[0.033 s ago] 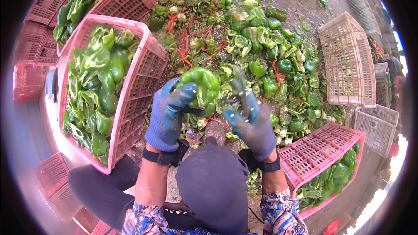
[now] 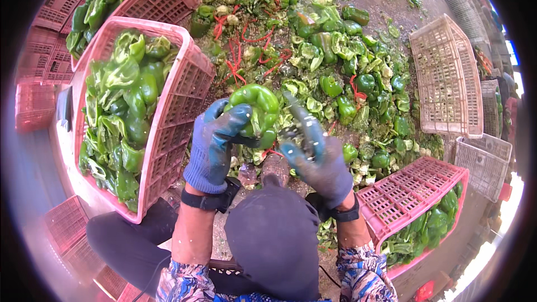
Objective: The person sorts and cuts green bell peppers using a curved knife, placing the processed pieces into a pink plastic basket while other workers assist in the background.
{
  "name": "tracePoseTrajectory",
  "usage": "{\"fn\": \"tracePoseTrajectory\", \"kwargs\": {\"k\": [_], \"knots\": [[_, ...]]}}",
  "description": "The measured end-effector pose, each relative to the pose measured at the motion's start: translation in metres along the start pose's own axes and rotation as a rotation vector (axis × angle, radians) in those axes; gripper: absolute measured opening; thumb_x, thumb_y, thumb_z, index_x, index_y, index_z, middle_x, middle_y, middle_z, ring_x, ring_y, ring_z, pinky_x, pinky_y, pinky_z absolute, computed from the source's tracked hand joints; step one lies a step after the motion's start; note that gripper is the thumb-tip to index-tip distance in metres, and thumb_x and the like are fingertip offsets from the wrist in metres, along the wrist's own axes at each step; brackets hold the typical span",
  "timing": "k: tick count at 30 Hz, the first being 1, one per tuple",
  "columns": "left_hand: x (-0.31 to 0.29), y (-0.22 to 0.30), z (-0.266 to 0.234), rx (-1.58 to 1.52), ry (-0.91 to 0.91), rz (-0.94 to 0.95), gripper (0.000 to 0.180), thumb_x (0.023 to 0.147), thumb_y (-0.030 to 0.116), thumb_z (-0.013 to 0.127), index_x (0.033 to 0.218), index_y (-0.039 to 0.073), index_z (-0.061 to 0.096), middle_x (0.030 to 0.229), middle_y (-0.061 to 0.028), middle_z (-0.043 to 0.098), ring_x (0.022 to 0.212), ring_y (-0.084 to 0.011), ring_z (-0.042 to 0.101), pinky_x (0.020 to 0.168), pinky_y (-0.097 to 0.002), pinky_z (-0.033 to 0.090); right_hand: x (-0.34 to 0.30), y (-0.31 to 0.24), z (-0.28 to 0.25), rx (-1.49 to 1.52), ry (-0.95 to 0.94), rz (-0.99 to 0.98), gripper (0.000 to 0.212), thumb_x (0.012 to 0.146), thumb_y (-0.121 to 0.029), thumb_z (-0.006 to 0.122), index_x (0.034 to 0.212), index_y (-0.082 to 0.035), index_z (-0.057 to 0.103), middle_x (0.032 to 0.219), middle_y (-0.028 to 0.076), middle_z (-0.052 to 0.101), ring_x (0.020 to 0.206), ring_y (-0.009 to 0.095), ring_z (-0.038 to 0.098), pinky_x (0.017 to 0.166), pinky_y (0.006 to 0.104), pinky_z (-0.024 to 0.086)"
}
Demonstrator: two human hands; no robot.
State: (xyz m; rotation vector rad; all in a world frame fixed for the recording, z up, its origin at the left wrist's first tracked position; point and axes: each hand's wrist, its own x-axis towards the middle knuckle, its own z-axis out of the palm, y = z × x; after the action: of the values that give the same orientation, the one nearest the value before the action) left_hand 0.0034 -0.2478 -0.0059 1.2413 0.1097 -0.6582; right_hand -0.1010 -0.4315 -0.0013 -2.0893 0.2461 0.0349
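My left hand, in a blue knitted glove with a coated palm, is closed round a green bell pepper. The pepper's hollowed, creased side faces up, with the thumb pressed against it. Just right of it, my right hand, gloved alike, has its thumb and fingers apart, and the fingertips are smeared by motion. A small dark blur and pale specks show between the right fingers and the pepper; I cannot make out what the blur is. Both hands are above a heap of pepper scraps.
At my left leans a pink crate full of green peppers, with another pepper crate behind it. A tilted pink crate with peppers lies at right. Further right stand a pale crate and a white crate. Red strings lie among the scraps.
My right hand has shifted slightly left, toward the pepper. The left hand has moved a little left with the pepper still in its grasp.
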Motion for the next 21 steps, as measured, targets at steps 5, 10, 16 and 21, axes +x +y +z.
{"fn": "tracePoseTrajectory", "kwargs": {"k": [5,10,16,21], "knots": [[0.001,0.003,-0.013,0.128,0.027,-0.005,0.044,0.089,0.034,0.077,0.114,-0.002,0.070,0.094,-0.0050,0.071,0.080,-0.0119,0.068,0.067,-0.0278,0.057,0.005,0.016,0.033,-0.129,-0.002,-0.179,0.071,0.092,-0.020,0.068,0.153,-0.001,0.037,0.080,0.020,0.070,0.065,0.040,0.068,0.059,0.0485,0.053],[-0.003,0.011,-0.023,0.128,0.078,0.017,0.045,0.087,0.034,0.079,0.111,-0.003,0.070,0.091,-0.0058,0.071,0.078,-0.0116,0.068,0.063,-0.0280,0.057,0.012,0.004,0.043,-0.207,-0.085,-0.071,0.033,0.092,-0.011,0.066,0.122,-0.001,0.058,0.079,0.022,0.067,0.069,0.042,0.067,0.059,0.0496,0.050],[-0.018,0.036,-0.037,0.113,0.085,0.108,0.048,0.085,0.033,0.080,0.111,-0.005,0.069,0.092,-0.0078,0.071,0.079,-0.0123,0.067,0.066,-0.0285,0.057,0.035,-0.027,0.045,-0.244,-0.108,-0.174,0.036,0.089,-0.017,0.067,0.117,0.003,0.057,0.071,0.022,0.065,0.066,0.043,0.065,0.059,0.0524,0.050],[-0.037,0.067,-0.053,0.196,0.251,0.311,0.048,0.078,0.023,0.088,0.112,-0.005,0.067,0.095,-0.0072,0.072,0.085,-0.0111,0.067,0.076,-0.0288,0.057,0.067,-0.066,0.058,-0.364,-0.134,-0.382,0.029,0.083,-0.014,0.069,0.105,0.002,0.061,0.072,0.023,0.065,0.069,0.045,0.065,0.062,0.0533,0.051]]}}
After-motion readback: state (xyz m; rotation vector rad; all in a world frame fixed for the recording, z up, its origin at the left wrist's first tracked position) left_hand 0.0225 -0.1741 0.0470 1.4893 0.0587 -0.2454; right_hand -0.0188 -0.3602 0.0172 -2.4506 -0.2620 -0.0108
